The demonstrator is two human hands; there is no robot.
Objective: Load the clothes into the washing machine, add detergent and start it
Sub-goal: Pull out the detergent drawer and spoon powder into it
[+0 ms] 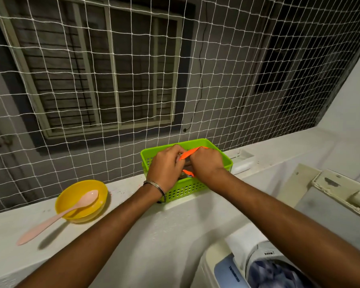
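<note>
Both hands are in the green perforated basket (197, 187) on the white ledge (133, 229), working at a bright orange packet (189, 154). The packet is thin and glossy, pulled into a crumpled strip across the top of the basket, with another bit of orange showing lower down inside it. The left hand (167, 168), a metal bangle (155, 187) at its wrist, pinches one end; the right hand (207, 164) is clenched around the other.

Left of the basket on the same ledge sits a yellow bowl (82, 201) with a pale pink plastic spoon (56, 218) resting in it, handle sticking out over the rim. Below and right of the basket the washing machine (227, 269) stands open, bluish clothes (272, 275) in its drum. Behind the basket hangs white netting (133, 80).
</note>
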